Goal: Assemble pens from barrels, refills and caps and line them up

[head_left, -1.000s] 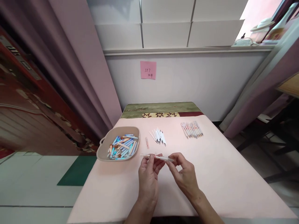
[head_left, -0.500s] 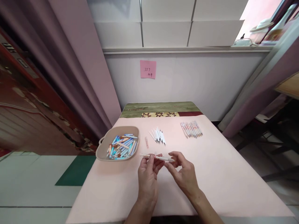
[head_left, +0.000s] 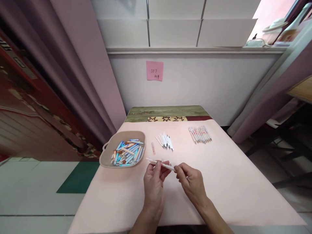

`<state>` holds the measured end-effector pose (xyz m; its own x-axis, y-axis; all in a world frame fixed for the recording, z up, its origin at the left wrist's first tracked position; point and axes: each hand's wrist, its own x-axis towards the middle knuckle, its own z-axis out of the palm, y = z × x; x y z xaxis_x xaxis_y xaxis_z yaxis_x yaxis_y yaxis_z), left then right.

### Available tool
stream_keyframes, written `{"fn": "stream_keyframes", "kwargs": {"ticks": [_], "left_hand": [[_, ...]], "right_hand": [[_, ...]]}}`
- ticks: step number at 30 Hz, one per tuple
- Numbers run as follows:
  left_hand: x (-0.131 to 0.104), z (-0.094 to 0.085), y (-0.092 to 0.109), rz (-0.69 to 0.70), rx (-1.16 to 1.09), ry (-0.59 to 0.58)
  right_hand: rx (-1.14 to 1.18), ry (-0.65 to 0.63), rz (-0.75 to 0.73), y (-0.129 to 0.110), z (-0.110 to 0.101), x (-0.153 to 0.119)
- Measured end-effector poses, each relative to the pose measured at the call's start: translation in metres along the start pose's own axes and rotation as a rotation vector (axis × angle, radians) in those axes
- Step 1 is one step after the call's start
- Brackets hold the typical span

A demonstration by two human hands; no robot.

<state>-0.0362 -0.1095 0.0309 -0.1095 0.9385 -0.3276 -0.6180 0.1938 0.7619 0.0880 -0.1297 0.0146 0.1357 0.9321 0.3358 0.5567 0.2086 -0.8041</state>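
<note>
At the far left of the table (head_left: 231,198), which has a pale pink cover, stands a beige basket (head_left: 104,159) with rounded corners and a small loop handle on its left side. Inside lies a loose heap of slim pen pieces (head_left: 129,152) in blue, turquoise, lilac, peach and brown, crossing one another over the basket's floor and staying below the rim.

To the right of the basket, near the table's front edge, the person's left hand (head_left: 153,183) reaches up from below, its palm turned inward. Its thumb lies over a pen (head_left: 168,166) with a clear left end and a whitish barrel, and the fingers support it from behind, pinching it around the middle. Beyond this hand, a small clear-and-pink piece (head_left: 153,148) lies alone on the cover. Just right of that piece is a fanned bundle of thin white sticks (head_left: 165,141) with dark near ends.

The pen hangs above the table between the two hands, sloping slightly down to the right. There the right hand (head_left: 192,182) comes in from the lower right, wrist angled inward, with thumb and forefinger pinched on the pen's right end and the other fingers curled.

Farther back on the right, well apart from both hands, a row of clear-and-white pens (head_left: 200,135) lies side by side.
</note>
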Motion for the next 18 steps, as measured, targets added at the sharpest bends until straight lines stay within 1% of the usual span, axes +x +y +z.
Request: {"fn": "stream_keyframes", "kwargs": {"ticks": [5, 9, 15, 18], "left_hand": [[0.005, -0.004, -0.001, 0.01, 0.003, -0.009], [0.009, -0.005, -0.001, 0.01, 0.019, -0.011], [0.018, -0.008, -0.001, 0.03, 0.059, -0.002], [0.024, -0.012, -0.002, 0.052, 0.092, -0.015]], "right_hand": [[0.001, 0.04, -0.063, -0.002, 0.003, 0.002], [-0.062, -0.032, -0.007, -0.001, 0.006, 0.004], [-0.041, -0.002, -0.068, 0.0, 0.012, 0.007], [-0.083, -0.052, -0.013, -0.001, 0.013, 0.01]]}}
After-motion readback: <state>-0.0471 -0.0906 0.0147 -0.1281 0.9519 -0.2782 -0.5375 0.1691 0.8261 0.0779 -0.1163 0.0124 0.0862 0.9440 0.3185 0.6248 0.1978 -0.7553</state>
